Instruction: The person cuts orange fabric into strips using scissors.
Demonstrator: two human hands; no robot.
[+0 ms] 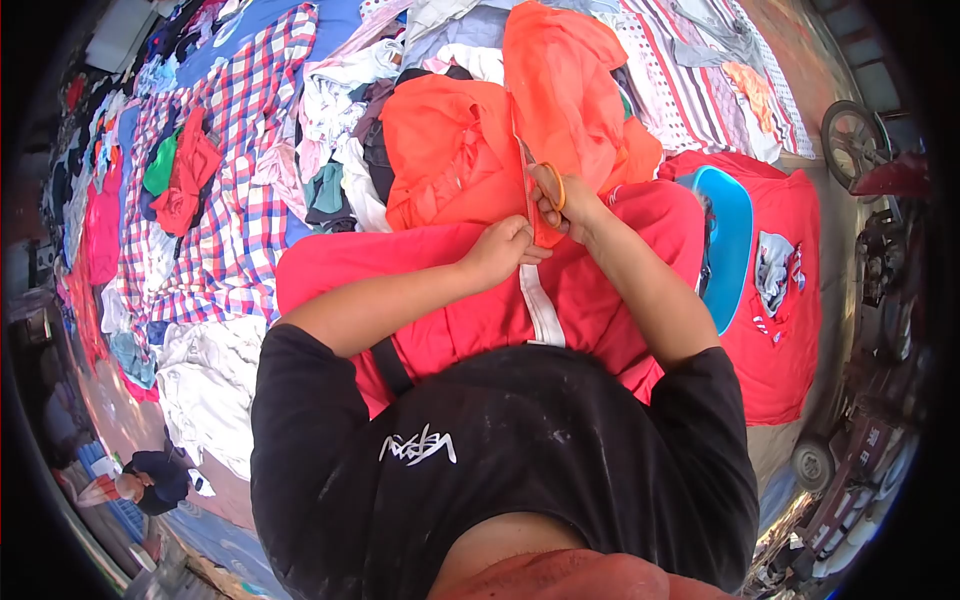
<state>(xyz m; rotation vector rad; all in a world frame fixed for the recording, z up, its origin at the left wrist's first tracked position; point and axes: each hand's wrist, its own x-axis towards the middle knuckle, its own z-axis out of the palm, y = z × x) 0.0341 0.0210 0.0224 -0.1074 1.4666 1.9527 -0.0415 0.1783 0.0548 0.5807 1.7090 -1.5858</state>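
A pair of scissors with orange handles (558,186) is in my right hand (563,208), its fingers wrapped round the handles. The blades point up and away, along a pale line between two bunched parts of an orange-red cloth (445,135). Just left of the scissors, my left hand (500,250) is closed, pinching the near edge of the orange-red cloth. A white strip (538,300) runs down toward me from below my hands over the red fabric (430,270) across my lap. The exact grip of the left fingertips is partly hidden.
At my right stands a blue plastic tub (738,245) on red cloth (790,370). Clothes lie piled ahead and left, with a checked cloth (250,90) and a white heap (210,385). A motorbike wheel (853,145) is far right. Another person (155,482) is low left.
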